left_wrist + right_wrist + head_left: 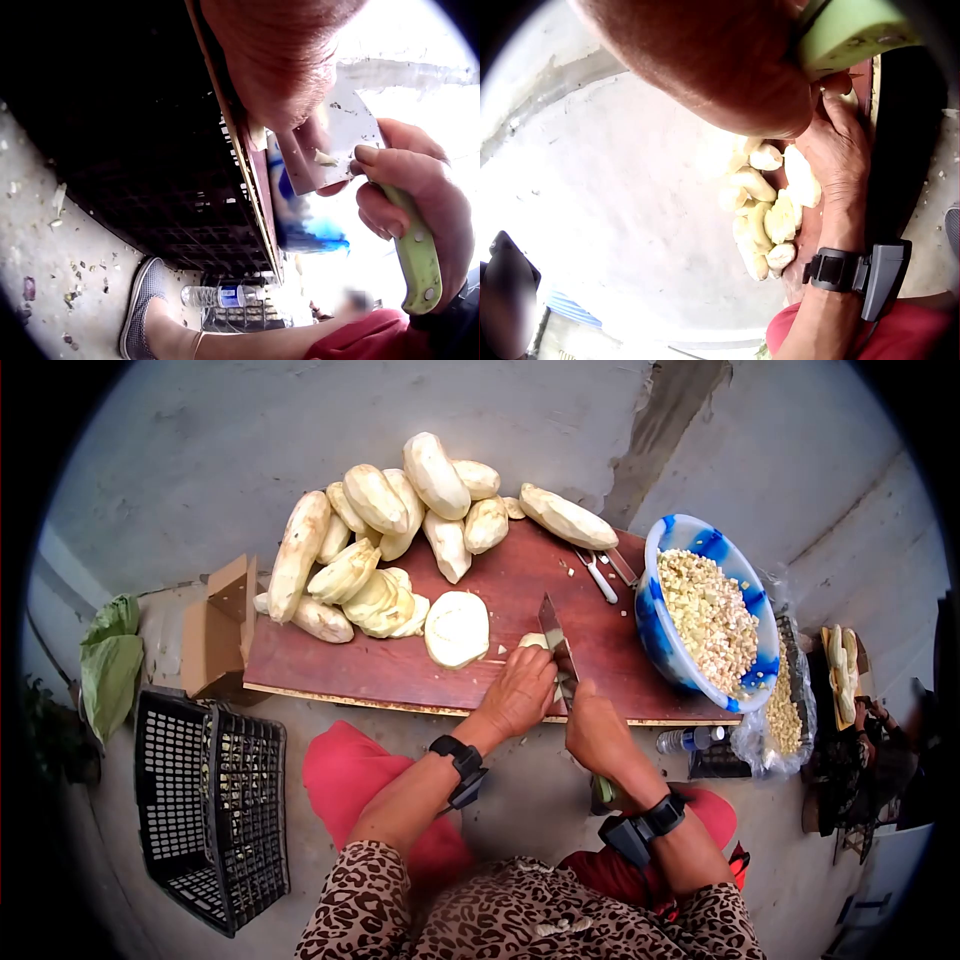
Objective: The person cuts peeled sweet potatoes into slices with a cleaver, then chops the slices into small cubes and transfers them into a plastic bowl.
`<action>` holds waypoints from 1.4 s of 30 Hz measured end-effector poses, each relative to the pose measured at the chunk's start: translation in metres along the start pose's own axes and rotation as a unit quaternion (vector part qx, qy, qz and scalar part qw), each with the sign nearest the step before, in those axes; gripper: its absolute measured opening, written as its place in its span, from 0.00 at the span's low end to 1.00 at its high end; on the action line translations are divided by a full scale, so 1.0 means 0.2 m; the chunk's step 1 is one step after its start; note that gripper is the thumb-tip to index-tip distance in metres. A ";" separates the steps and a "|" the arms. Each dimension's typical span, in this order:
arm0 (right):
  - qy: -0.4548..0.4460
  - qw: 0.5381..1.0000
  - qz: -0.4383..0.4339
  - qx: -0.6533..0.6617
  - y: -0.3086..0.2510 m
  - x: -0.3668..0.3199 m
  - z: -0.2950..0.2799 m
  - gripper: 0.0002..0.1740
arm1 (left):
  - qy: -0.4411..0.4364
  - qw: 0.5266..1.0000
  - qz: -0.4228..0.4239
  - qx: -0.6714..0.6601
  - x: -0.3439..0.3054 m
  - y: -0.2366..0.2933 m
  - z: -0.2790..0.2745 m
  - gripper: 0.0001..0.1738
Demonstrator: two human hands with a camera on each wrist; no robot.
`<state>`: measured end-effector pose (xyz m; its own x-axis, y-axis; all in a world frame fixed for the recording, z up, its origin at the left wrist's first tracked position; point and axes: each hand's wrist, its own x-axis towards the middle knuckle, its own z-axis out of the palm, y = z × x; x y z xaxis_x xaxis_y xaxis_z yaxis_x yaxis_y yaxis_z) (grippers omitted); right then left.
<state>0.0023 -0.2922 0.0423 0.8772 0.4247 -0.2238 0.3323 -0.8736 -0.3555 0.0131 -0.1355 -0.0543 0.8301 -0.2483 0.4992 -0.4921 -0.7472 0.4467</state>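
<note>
My right hand (597, 730) grips the green handle (417, 259) of a broad-bladed kitchen knife (557, 635). Its blade stands close beside my left hand (520, 685), over the red board. Under the left fingers is a small pale piece of peeled eggplant (535, 641), held down and mostly hidden by the hand. A thick round eggplant slice (457, 629) lies flat to the left. Beyond it are a fanned stack of slices (380, 605) and a heap of whole peeled eggplants (375, 500). In the left wrist view, pale scraps cling to the blade.
A blue-and-white bowl (652, 622) of diced pieces (705, 615) stands at the board's right end. A white-handled tool (601, 582) lies near it. Black crates (247, 810), a cardboard box (218, 625) and a plastic bottle (688, 739) surround the red board (350, 670).
</note>
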 end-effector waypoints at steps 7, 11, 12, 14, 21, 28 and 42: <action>0.065 0.997 -0.024 0.037 0.05 0.07 0.12 0.12 | -0.025 1.000 0.003 -0.006 -0.02 0.00 -0.03 0.17; 0.082 0.995 -0.023 0.053 0.09 0.05 0.12 0.12 | 0.017 0.999 0.027 0.019 -0.03 0.00 -0.02 0.17; 0.092 0.993 -0.030 0.061 0.09 0.04 0.12 0.12 | 0.021 0.999 0.028 0.024 -0.03 0.01 -0.02 0.15; 0.105 0.992 -0.042 0.064 0.10 0.03 0.11 0.11 | 0.033 0.999 0.026 0.034 -0.02 0.02 -0.03 0.13; 0.089 0.992 -0.061 0.059 0.05 -0.03 0.04 0.09 | 0.047 0.997 0.020 0.050 -0.02 0.02 -0.04 0.13; 0.029 0.999 -0.028 0.027 -0.01 -0.06 -0.03 0.10 | 0.041 0.998 0.023 0.050 -0.02 0.01 -0.04 0.09; 0.045 0.998 -0.021 0.042 0.03 0.12 0.13 0.14 | -0.003 1.000 0.005 0.009 -0.02 0.00 -0.05 0.14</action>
<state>0.0157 -0.2816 0.0118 0.8916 0.4350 -0.1260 0.3434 -0.8308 -0.4380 0.0062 -0.1285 -0.0486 0.8264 -0.2597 0.4996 -0.4960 -0.7556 0.4278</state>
